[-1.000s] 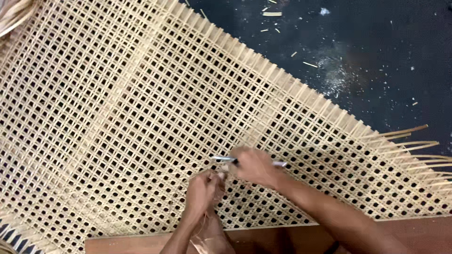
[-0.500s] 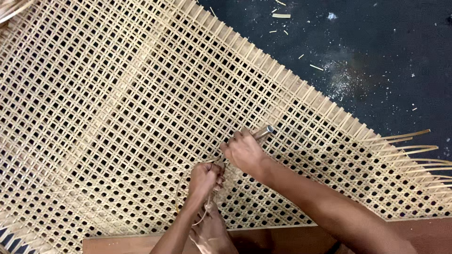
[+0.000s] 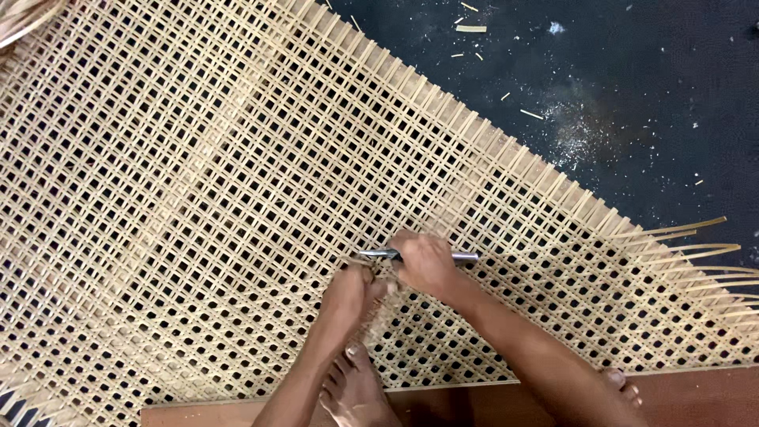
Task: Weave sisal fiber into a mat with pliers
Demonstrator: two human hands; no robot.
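Nearest, a bare foot (image 3: pixel 356 387) is pressed on the edge of the cane mat (image 3: pixel 198 198), likely so the mat is kept flat and does not slide on the wooden board (image 3: pixel 696 391). Just past it, a strand is pinched tight by the left hand (image 3: pixel 352 289), perhaps so it stays pulled. Right beside it, the right hand (image 3: pixel 423 261) is closed around a thin metal tool (image 3: pixel 466 256), which is laid flat on the weave with its tip at the strand. Farther off, cut bits (image 3: pixel 472 28) are scattered on the dark floor (image 3: pixel 632 95).
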